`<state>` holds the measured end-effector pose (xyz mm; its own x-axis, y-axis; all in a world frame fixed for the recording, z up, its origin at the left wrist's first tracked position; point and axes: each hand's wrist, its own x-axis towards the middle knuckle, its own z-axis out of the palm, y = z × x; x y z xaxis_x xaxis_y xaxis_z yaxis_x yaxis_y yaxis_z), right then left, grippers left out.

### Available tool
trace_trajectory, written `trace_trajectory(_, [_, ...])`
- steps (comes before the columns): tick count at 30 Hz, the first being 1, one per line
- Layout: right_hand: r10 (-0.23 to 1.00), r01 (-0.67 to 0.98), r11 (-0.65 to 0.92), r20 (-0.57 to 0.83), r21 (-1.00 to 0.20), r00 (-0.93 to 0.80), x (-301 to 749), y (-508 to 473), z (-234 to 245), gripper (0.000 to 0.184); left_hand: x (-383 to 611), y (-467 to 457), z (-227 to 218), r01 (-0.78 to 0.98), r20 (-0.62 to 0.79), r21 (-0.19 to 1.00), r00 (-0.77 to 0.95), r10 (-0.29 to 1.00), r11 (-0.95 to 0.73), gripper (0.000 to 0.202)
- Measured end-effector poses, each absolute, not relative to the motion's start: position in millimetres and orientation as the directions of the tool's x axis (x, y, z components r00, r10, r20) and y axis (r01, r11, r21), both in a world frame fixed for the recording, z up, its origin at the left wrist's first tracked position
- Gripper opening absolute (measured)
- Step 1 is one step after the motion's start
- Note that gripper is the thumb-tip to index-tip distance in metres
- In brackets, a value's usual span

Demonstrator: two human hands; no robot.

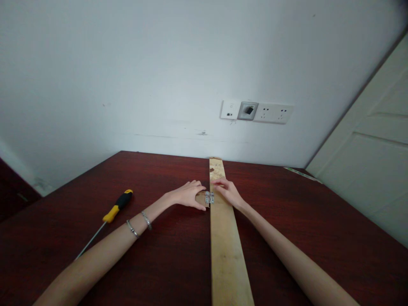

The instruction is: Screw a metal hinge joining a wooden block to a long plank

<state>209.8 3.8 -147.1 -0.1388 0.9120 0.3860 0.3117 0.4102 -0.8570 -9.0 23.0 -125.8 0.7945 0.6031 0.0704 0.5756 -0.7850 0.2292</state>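
A long pale wooden plank (225,250) lies lengthwise on the dark red tabletop, its far end near the wall. A small metal hinge (209,197) straddles the plank's left edge, one leaf on the plank and the other on a small flat brown piece (200,199) beside it. My left hand (188,195) grips this brown piece, thumb at the near edge and fingers at the far one. Over the plank, just beyond the hinge, my right hand (230,192) has bent, slightly parted fingers with nothing visible between them.
A yellow and black screwdriver (117,206) lies left of my left forearm, its shaft tip hidden behind the arm. White wall (159,85) bounds the table's far side, with sockets (272,113) above it. A pale strip (302,174) lies at the far right corner, near a panelled door (376,148).
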Motion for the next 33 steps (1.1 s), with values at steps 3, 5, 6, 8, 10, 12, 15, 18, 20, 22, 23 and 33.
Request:
trace_trajectory(3, [0.912,0.309,0.411,0.388,-0.858,-0.137,209,3,-147,0.023,-9,23,-126,0.577,0.067,0.236,0.793,0.606,-0.782,0.089])
trace_trajectory(5, [0.91,0.31,0.415,0.391,-0.855,-0.137,209,2,-147,0.023,-10,24,-122,0.572,0.084,0.25,0.791,0.606,-0.781,0.09])
trace_trajectory(6, [0.909,0.312,0.417,0.394,-0.854,-0.137,209,2,-147,0.023,-11,24,-118,0.568,0.099,0.26,0.789,0.606,-0.781,0.088])
trace_trajectory(8, [0.906,0.314,0.422,0.4,-0.85,-0.135,208,1,-147,0.023,-14,23,-109,0.561,0.147,0.279,0.777,0.612,-0.779,0.079])
trace_trajectory(10, [0.904,0.318,0.426,0.405,-0.847,-0.133,207,0,-147,0.022,-19,21,-98,0.563,0.206,0.292,0.752,0.626,-0.773,0.065])
trace_trajectory(12, [0.903,0.321,0.428,0.408,-0.845,-0.133,207,-1,-147,0.022,-25,19,-88,0.58,0.25,0.294,0.721,0.647,-0.76,0.051])
trace_trajectory(15, [0.904,0.323,0.428,0.406,-0.844,-0.137,206,-2,-146,0.023,-39,14,-76,0.651,0.259,0.263,0.663,0.702,-0.712,0.037])
trace_trajectory(18, [0.904,0.327,0.428,0.405,-0.843,-0.139,206,-3,-145,0.024,-58,13,-65,0.817,0.252,0.212,0.485,0.837,-0.537,0.027])
trace_trajectory(20, [0.904,0.332,0.427,0.405,-0.841,-0.139,206,-4,-144,0.024,-77,14,-57,0.911,0.226,0.185,0.326,0.918,-0.369,0.025])
trace_trajectory(22, [0.904,0.336,0.427,0.403,-0.839,-0.141,206,-5,-144,0.024,-100,16,-49,0.96,0.163,0.16,0.206,0.965,-0.232,0.026])
trace_trajectory(23, [0.904,0.338,0.427,0.403,-0.838,-0.142,205,-5,-144,0.024,-114,17,-46,0.974,0.135,0.143,0.156,0.979,-0.175,0.026])
trace_trajectory(33, [0.906,0.341,0.421,0.404,-0.841,-0.125,205,-4,-148,0.024,-224,4,-69,0.996,-0.111,0.059,-0.061,0.992,0.068,0.035])
